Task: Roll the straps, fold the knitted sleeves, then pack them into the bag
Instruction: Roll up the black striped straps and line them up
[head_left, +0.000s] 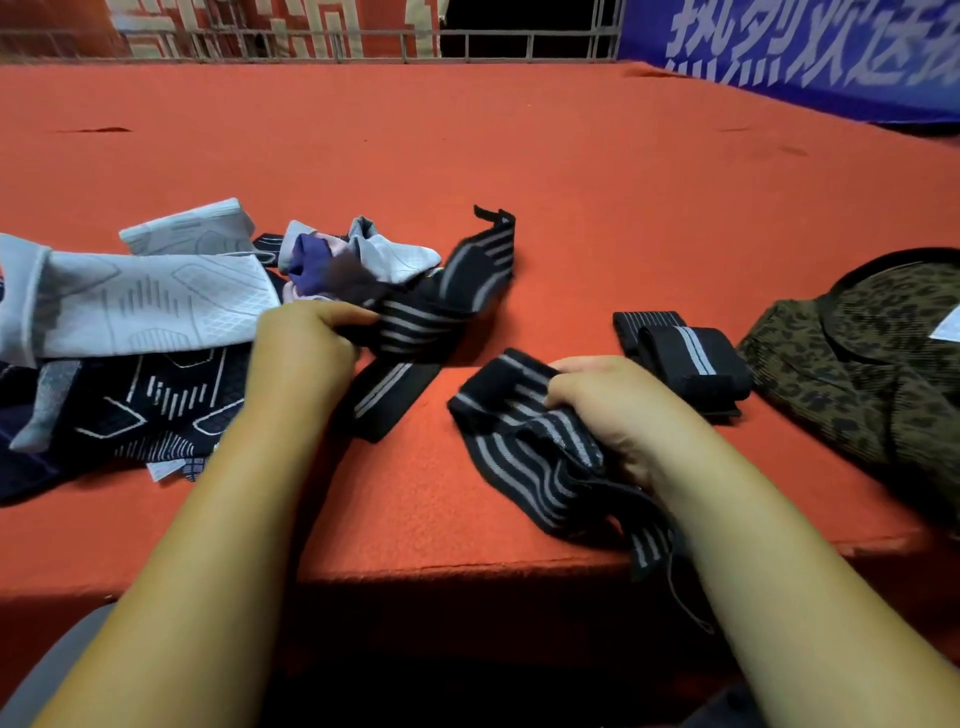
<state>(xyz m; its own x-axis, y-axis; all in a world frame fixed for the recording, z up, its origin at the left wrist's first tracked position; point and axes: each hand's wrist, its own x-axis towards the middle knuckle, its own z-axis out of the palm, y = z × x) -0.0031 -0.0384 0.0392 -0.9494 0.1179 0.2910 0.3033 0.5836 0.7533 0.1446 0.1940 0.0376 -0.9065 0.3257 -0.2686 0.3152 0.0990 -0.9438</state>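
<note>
Grips a bunched black striped strap (441, 296) in the curled left hand (304, 358), just right of the heaped knitted sleeves (150, 312). Clutches a second strap (519, 447) in the closed right hand (608, 410), with its tail draped over the near edge of the red table (519, 156). Shows a rolled strap (691, 358) just beside that hand, with the leopard-print bag (872, 364) further right. Leaves bare felt between the hands and across the far side.
</note>
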